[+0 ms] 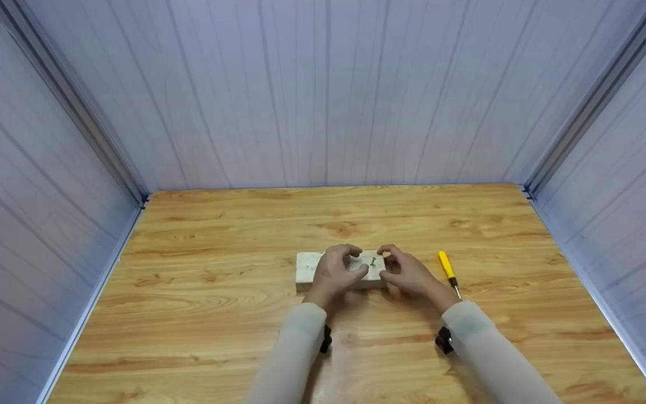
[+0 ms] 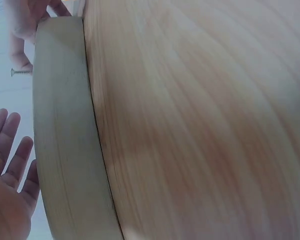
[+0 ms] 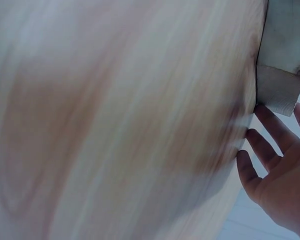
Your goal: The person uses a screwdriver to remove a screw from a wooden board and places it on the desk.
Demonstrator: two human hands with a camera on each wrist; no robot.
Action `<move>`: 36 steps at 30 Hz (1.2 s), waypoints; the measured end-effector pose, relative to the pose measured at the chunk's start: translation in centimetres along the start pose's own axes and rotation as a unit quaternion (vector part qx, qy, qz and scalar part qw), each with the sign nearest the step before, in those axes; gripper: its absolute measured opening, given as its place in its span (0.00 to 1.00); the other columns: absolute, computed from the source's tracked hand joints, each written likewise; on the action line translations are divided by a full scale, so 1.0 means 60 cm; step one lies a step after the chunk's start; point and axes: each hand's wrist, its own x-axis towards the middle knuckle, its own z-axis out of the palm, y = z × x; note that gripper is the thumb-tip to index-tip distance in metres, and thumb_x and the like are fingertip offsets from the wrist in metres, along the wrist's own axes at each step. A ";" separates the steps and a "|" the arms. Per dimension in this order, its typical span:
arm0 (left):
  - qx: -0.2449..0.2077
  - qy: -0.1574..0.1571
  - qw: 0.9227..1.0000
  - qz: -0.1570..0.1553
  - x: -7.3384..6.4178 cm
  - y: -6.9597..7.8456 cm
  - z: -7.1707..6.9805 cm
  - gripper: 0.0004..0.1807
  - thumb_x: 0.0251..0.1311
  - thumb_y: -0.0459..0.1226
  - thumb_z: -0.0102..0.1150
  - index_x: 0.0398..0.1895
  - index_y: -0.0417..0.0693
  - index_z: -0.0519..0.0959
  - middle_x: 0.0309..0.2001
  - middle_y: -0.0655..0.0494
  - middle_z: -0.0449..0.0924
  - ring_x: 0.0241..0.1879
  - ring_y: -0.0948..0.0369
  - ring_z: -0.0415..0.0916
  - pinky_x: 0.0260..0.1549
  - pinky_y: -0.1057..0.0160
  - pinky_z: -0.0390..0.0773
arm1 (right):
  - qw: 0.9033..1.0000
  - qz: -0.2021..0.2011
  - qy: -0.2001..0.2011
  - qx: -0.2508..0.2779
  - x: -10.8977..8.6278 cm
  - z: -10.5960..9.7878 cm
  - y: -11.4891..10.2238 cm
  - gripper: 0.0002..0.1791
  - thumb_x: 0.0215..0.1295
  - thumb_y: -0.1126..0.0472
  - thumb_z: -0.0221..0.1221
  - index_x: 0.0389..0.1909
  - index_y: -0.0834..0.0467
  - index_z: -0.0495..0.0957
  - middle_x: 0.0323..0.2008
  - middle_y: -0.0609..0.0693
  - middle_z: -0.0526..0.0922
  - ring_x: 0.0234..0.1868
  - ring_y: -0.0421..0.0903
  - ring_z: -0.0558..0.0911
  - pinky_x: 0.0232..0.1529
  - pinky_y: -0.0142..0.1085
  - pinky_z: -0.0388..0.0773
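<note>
A pale wooden block (image 1: 306, 266) lies flat on the table. Near its right end a screw (image 1: 373, 261) stands up from the top face, slightly tilted; the left wrist view also shows this screw (image 2: 21, 72) in profile. My left hand (image 1: 338, 270) is over the block's middle, left of the screw, with thumb and fingers apart and nothing between them. At the block's right end is my right hand (image 1: 411, 274), its thumb and index finger spread near the corners. In the right wrist view its fingers (image 3: 275, 125) are spread and loosely bent beside the end face.
A yellow-handled screwdriver (image 1: 445, 264) lies on the table to the right of my right hand, its shaft partly hidden by the forearm. The wood-grain table (image 1: 199, 314) is enclosed by pale panel walls (image 1: 323, 95) at the back and both sides.
</note>
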 end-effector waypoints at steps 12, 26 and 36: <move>-0.044 -0.014 0.998 -0.046 0.011 0.001 0.028 0.15 0.55 0.46 0.64 0.46 0.55 0.82 0.39 0.63 0.84 0.36 0.65 0.76 0.38 0.65 0.77 | 1.000 -0.015 -0.007 0.009 -0.003 0.006 0.001 0.26 0.62 0.53 0.61 0.60 0.45 0.67 0.52 0.54 0.81 0.55 0.51 0.78 0.58 0.51 0.71; 0.001 0.002 0.999 -0.041 0.022 -0.004 0.036 0.06 0.55 0.43 0.64 0.36 0.63 0.85 0.32 0.71 0.84 0.32 0.70 0.76 0.37 0.67 0.77 | 1.000 -0.017 -0.004 0.004 -0.004 0.007 -0.002 0.25 0.63 0.52 0.61 0.60 0.45 0.67 0.52 0.55 0.81 0.57 0.52 0.77 0.60 0.53 0.70; 0.005 0.016 0.999 -0.033 0.021 -0.004 0.037 0.04 0.56 0.43 0.63 0.31 0.64 0.85 0.29 0.71 0.83 0.30 0.71 0.76 0.35 0.68 0.77 | 1.000 -0.020 0.000 -0.004 -0.002 0.006 -0.001 0.25 0.62 0.53 0.61 0.60 0.45 0.68 0.51 0.53 0.81 0.56 0.51 0.77 0.60 0.52 0.69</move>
